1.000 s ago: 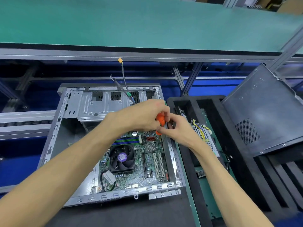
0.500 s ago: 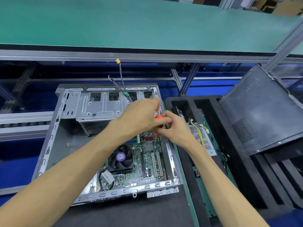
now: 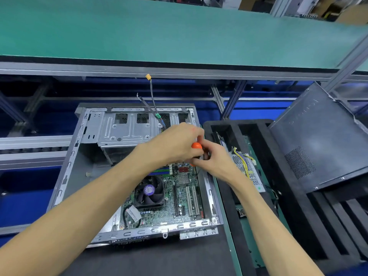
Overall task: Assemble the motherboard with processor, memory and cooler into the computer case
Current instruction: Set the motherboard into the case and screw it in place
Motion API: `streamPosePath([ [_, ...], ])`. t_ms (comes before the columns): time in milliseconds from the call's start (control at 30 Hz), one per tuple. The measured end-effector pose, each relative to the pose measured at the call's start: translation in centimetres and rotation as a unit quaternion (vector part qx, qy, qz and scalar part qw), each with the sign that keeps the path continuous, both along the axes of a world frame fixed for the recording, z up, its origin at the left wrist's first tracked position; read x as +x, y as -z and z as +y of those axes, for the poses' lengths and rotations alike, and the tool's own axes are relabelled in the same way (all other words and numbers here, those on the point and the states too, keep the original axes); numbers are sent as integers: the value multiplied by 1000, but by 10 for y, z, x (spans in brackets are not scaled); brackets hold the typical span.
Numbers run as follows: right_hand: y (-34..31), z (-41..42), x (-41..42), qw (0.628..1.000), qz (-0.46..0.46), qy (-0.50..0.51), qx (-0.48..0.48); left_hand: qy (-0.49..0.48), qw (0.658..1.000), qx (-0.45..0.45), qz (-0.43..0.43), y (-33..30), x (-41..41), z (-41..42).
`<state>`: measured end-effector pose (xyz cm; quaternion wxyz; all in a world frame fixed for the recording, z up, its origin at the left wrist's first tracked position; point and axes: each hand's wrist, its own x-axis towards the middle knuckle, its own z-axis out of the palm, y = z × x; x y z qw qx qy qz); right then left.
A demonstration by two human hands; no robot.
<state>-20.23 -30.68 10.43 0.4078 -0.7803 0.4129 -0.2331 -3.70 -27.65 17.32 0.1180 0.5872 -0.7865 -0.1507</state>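
Both hands meet over the far right corner of the open computer case. The left hand curls its fingers around the top of an orange-handled screwdriver. The right hand sits at 3 o'clock from it, touching it, and pinches the lower part of the same tool with bent fingers. The tip of the screwdriver is hidden behind the hands.

The case lies flat on a dark mat. The green motherboard is inside it, at 6 o'clock from the hands. A black cooler fan with a purple sticker in its middle sits on the board. Green and blue memory slots show just past the fan, partly under the left arm. Long black and white card slots run at 3 o'clock from the fan. A silver drive cage fills the far end of the case, at 10 o'clock from the hands. Thin cables stick up from it, one with a yellow plug on its end and one with a green plug.

At 3 o'clock from the hands is a black foam tray. A power supply with yellow wires lies in it. A dark case side panel leans on the tray at 2 o'clock. A green shelf runs across at 12 o'clock.
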Motion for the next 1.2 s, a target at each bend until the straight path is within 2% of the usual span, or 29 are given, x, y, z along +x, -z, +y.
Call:
streamPosePath([
  [67,1,-3,-7,1000,-6,-13,9,61,997,47,7,-4,4,-1],
  [133,-1,-3,-9,1000,-13,-17,22,65,995,64,34,-3,5,1],
  [267,0,4,-5,999,-21,21,22,-67,997,-19,-26,9,-3,3],
  [300,1,5,-4,999,-12,26,13,-70,997,-25,-25,10,-4,2],
  [400,0,4,-5,1000,8,11,-17,27,999,25,8,4,-3,-1],
  [467,-1,2,-8,1000,3,4,-4,75,995,64,19,4,-2,1],
  [567,-1,3,-10,1000,-7,-5,24,5,1000,7,23,7,-4,1],
  [667,0,5,-6,1000,-1,13,2,-60,998,-33,-9,9,-3,-1],
  [833,-1,4,-8,1000,16,2,-22,68,996,53,4,-2,-3,-2],
  [1000,1,6,-7,1000,-6,4,-4,-46,998,-32,10,7,-5,3],
  [1133,4,9,-2,998,20,13,-54,28,997,43,58,3,4,2],
  [1200,7,9,-1,996,31,13,-81,-2,991,46,124,-1,14,6],
])
